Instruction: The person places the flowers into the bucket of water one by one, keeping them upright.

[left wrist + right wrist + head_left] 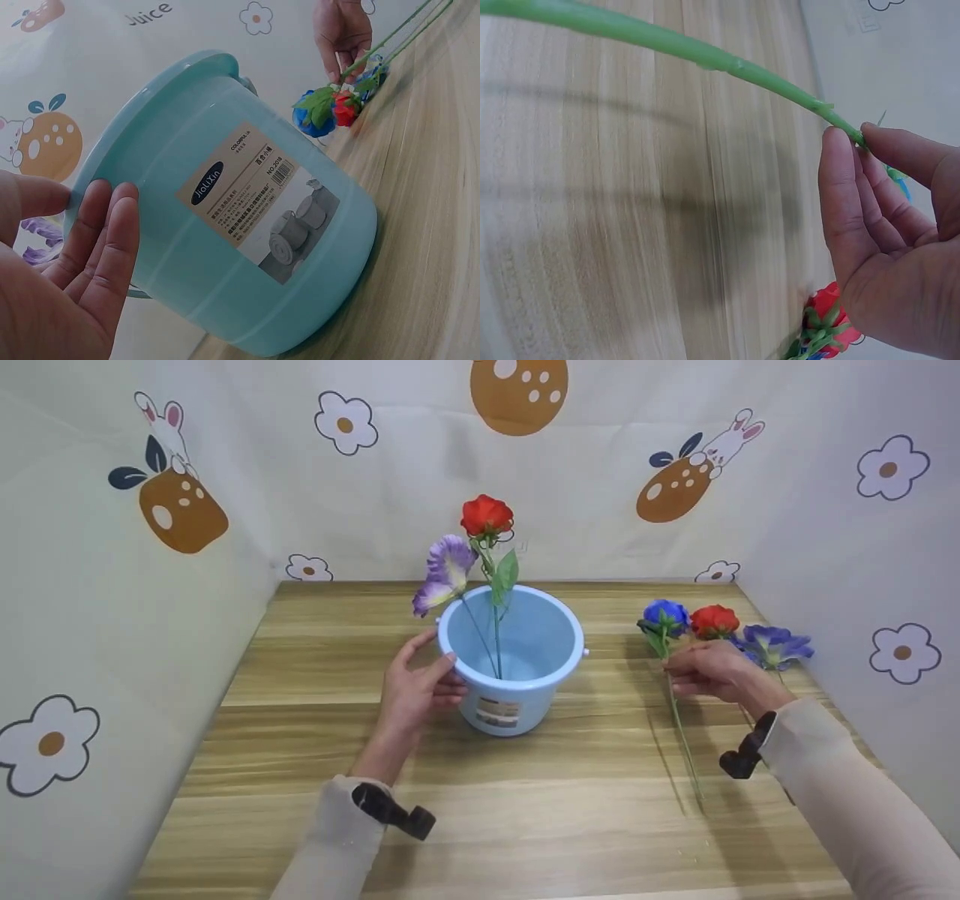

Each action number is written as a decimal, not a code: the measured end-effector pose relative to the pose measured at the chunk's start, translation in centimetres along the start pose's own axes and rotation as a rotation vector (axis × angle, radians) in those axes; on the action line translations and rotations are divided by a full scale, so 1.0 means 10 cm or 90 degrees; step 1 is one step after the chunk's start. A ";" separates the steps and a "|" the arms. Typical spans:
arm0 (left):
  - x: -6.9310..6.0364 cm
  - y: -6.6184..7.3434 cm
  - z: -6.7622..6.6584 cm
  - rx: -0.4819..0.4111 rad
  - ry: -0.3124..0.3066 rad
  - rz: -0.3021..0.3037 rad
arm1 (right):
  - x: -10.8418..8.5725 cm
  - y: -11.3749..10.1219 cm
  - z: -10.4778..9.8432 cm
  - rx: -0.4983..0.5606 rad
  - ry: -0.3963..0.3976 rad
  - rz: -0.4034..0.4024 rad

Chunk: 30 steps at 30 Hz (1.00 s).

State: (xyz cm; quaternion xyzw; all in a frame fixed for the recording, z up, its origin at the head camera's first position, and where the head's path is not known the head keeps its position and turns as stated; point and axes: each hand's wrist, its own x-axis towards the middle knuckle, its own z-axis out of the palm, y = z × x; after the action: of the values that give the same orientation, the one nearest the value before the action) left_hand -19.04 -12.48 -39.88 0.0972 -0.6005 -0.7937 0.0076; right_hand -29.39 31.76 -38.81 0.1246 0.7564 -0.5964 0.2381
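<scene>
A light blue plastic bucket [536, 709] stands upright on the table. A red rose [487, 516] and a pale purple flower [448, 574] stand in it, their stems leaning on the left. My left hand [411, 690] holds the bucket's left rim between thumb and fingers. On the right, my right hand [712, 669] pinches the green stem [727, 64] of a blue rose [665, 615] just under its bloom. The stem's lower part slants toward the table front. Beside that hand lie another red rose [715, 621] and a violet-blue flower [776, 645], their stems partly hidden by my arm.
The wood-grain table [300, 750] is bounded by cloth walls [405, 510] printed with flowers, fruit and rabbits at the back and both sides. A paper label [259, 206] is stuck to the bucket's front. A black wrist mount [394, 810] sits on each sleeve.
</scene>
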 end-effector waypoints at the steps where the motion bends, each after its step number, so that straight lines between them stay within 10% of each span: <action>1: 0.00 0.00 0.00 -0.002 0.000 0.001 | 0.00 -0.01 0.01 0.007 -0.001 -0.002; 30: -0.02 0.02 0.02 -0.009 0.002 -0.001 | -0.10 -0.34 0.22 0.061 -0.010 -0.034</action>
State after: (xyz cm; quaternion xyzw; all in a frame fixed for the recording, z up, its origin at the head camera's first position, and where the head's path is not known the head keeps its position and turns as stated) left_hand -18.91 -12.37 -39.62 0.0989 -0.5948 -0.7978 0.0082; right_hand -29.67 28.89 -35.76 0.1110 0.7283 -0.6388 0.2216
